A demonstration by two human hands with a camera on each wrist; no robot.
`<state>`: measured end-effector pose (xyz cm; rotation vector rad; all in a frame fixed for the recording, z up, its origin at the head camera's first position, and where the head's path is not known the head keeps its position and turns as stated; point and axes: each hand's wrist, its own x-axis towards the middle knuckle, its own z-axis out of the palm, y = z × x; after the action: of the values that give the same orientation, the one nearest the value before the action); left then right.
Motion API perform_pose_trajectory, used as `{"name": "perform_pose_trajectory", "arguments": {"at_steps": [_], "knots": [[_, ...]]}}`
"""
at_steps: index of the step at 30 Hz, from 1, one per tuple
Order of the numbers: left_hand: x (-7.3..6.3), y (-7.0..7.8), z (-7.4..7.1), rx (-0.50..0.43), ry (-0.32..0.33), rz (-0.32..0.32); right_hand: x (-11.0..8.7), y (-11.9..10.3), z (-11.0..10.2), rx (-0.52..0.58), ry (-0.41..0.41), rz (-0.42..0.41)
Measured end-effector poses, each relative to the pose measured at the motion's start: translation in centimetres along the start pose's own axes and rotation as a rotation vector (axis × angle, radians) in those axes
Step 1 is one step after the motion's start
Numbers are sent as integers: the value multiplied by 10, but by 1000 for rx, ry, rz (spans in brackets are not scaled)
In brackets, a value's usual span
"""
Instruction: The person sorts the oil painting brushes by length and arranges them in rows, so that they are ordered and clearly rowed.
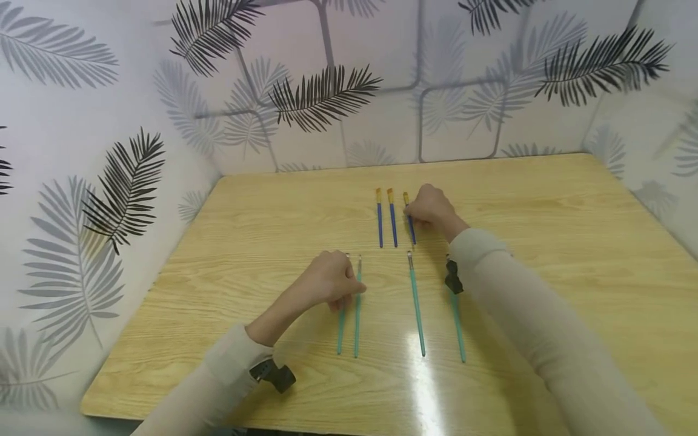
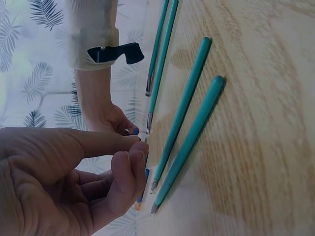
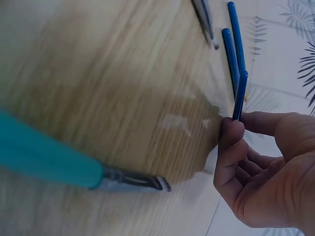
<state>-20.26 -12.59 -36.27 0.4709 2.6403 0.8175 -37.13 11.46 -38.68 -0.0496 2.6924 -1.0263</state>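
Observation:
My right hand (image 1: 431,204) pinches a blue-handled paintbrush (image 1: 411,229) between thumb and index finger, close to its orange bristles. The brush tilts slightly; in the right wrist view its blue handle (image 3: 240,96) rises from the fingertips. To its left, two more blue paintbrushes (image 1: 393,221) lie side by side. My left hand (image 1: 331,278) hovers over two green paintbrushes (image 1: 357,327) and partly hides them. In the left wrist view the left hand's fingers (image 2: 129,169) are loosely bent near the thumb, with no brush visible between them.
Another green paintbrush (image 1: 417,306) lies right of centre on the wooden table (image 1: 262,218). One more green paintbrush (image 1: 458,330) lies partly under the right forearm. Leaf-patterned covering (image 1: 376,133) stands behind the table and at its sides.

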Motion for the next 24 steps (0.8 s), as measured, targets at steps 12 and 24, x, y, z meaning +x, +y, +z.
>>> {"name": "perform_pose_trajectory", "arguments": {"at_steps": [12, 24], "knots": [[-5, -3, -4, -21, -12, -8, 2, -8, 8, -127, 75, 33], [-8, -2, -5, -20, 8, -49, 2, -8, 11, -156, 90, 19]]}}
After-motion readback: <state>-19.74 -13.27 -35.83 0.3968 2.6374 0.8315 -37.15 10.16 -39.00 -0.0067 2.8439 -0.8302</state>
